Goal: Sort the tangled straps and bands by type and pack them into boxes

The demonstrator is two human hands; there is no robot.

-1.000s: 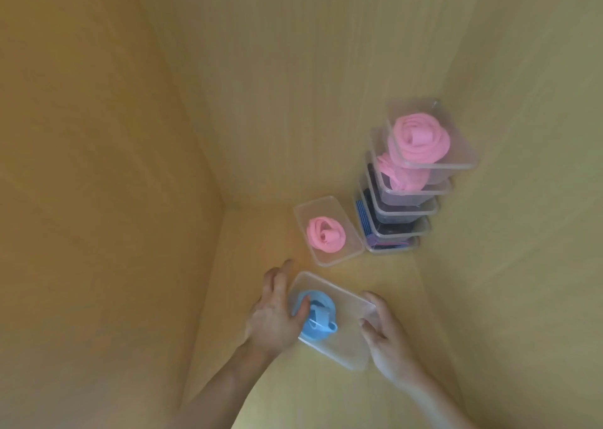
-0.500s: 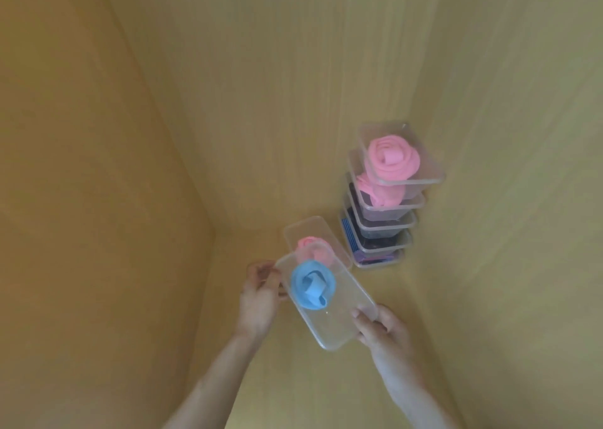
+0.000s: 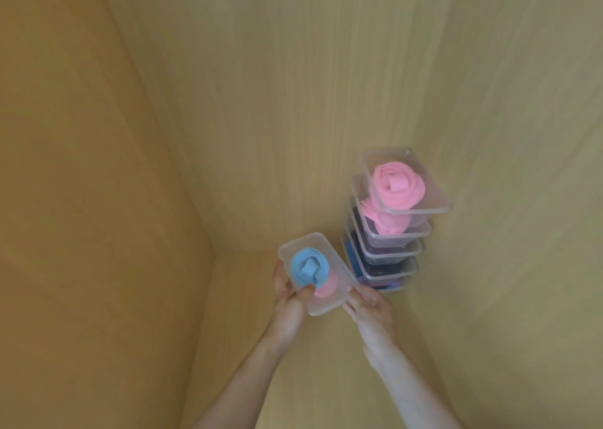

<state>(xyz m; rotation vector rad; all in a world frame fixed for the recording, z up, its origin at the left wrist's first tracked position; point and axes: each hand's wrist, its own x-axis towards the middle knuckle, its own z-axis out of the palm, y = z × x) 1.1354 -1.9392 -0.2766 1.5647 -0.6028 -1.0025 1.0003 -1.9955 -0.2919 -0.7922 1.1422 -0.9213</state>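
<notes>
A clear plastic box holding a coiled blue band sits directly over the clear box with the pink band, which shows through underneath. My left hand grips the top box's left side, thumb on its near rim. My right hand holds its near right corner with curled fingers. To the right stands a stack of several clear boxes; the top one holds a coiled pink band, the lower ones another pink band and dark and blue straps.
Everything sits in the corner of a wooden cabinet. Its back wall, left wall and right wall close in around the boxes. Bare floor lies left of the held box.
Both hands lifted the box with the blue band off the floor and carried it back onto the box with the pink band. The view has shifted closer.
</notes>
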